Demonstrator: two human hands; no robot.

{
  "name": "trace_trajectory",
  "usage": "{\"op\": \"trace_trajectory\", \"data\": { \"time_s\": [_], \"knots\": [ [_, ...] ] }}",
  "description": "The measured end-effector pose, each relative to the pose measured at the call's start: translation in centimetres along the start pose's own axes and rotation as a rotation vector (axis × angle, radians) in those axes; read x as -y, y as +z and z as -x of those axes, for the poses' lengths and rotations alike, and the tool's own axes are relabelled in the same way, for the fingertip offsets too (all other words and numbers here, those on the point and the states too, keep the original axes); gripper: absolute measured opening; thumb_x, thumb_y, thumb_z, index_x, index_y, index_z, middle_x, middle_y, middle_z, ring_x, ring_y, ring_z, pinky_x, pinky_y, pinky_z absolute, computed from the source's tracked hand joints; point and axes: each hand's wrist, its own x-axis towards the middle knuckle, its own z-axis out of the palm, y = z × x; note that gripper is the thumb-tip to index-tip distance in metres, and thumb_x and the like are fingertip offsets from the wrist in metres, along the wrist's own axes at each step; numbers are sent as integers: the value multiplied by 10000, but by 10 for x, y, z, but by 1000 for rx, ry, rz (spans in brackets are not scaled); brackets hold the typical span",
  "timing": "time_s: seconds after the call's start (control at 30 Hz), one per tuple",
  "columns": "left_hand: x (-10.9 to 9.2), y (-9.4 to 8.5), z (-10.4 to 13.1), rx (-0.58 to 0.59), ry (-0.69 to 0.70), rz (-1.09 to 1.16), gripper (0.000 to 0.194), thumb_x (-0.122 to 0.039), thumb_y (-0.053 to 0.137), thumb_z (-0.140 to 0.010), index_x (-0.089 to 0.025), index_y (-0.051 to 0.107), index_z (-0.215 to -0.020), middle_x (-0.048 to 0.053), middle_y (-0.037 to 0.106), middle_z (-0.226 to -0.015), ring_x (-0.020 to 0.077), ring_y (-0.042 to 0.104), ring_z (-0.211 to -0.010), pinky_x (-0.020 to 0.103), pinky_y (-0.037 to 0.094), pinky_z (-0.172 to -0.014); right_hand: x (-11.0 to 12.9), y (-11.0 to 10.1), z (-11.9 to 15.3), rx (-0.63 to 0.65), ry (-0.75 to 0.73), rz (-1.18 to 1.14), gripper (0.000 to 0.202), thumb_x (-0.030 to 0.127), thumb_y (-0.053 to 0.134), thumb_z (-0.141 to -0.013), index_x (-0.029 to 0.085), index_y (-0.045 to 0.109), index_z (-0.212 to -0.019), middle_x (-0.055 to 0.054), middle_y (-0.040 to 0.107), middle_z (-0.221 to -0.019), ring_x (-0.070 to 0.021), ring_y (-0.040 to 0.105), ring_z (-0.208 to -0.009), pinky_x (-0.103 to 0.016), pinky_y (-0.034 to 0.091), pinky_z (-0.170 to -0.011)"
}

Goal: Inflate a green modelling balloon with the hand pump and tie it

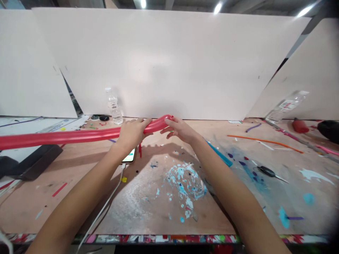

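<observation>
Head view: our left hand [134, 133] grips the red balloon [66, 137], spanning left edge to frame centre; our right hand [181, 130] meets its tip, pinch indeterminable. We apparently position the end; next likely requires securing it.

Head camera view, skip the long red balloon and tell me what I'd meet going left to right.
Dark box → upright clear bottle → left hand → right hand → blue strip → black-handled tool → red object → black object at the right edge.
</observation>
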Motion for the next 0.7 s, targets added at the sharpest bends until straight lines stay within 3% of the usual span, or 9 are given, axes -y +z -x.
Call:
{"op": "trace_trajectory", "data": {
  "time_s": [0.1, 0.17, 0.3, 0.43, 0.53, 0.7],
  "knots": [
    [1, -2, 0, -11, 7, -49, 374, -341, 563, -877, -294, 554, -1248, 80, 696, -1038, 302, 644, -974, 379, 431, -773, 3, -1, 3, -19, 18, 144, 396, 576, 606, -841, 220, 615, -1011, -34, 671, -699, -134, 611, -503, -226, 452, -392],
    [-3, -2, 0, -17, 11, -37, 426, -368, 572, -874, -292, 518, -1289, 86, 691, -1084, 300, 638, -1001, 377, 430, -793, 3, -1, 5, -28, -26, 155, 351, 536, 629, -841, 218, 599, -986, 6, 612, -587, -110, 538, -429, -224, 419, -375],
    [-10, -1, -1, 46, -11, 13, 644, -602, 510, -852, -247, 412, -1380, 127, 704, -1067, 316, 663, -921, 357, 434, -690, 1, -4, 7, 74, 22, 83, 306, 444, 687, -814, 215, 537, -954, -7, 647, -665, -129, 592, -511, -244, 480, -453],
    [-3, 6, -1, 111, 51, -20, 527, -647, 505, -830, -239, 579, -1156, 98, 719, -1018, 313, 673, -904, 330, 416, -658, -4, -11, 7, 219, 137, 103, 301, 367, 694, -825, 205, 489, -975, -54, 687, -819, -142, 658, -650, -253, 534, -575],
    [4, 9, -2, 141, 88, -8, 485, -650, 502, -829, -241, 610, -1066, 83, 724, -1001, 296, 674, -899, 316, 409, -660, -5, -12, 7, 237, 72, 139, 297, 314, 701, -820, 202, 505, -1012, -42, 669, -846, -144, 658, -686, -267, 547, -617],
    [9, 4, -2, 164, 94, 62, 679, -761, 485, -757, -234, 587, -1174, 99, 722, -950, 294, 666, -863, 318, 410, -668, 1, -7, 9, 198, -35, 246, 336, 283, 706, -803, 197, 528, -1074, -29, 658, -855, -146, 650, -725, -290, 557, -678]
  ]
}}
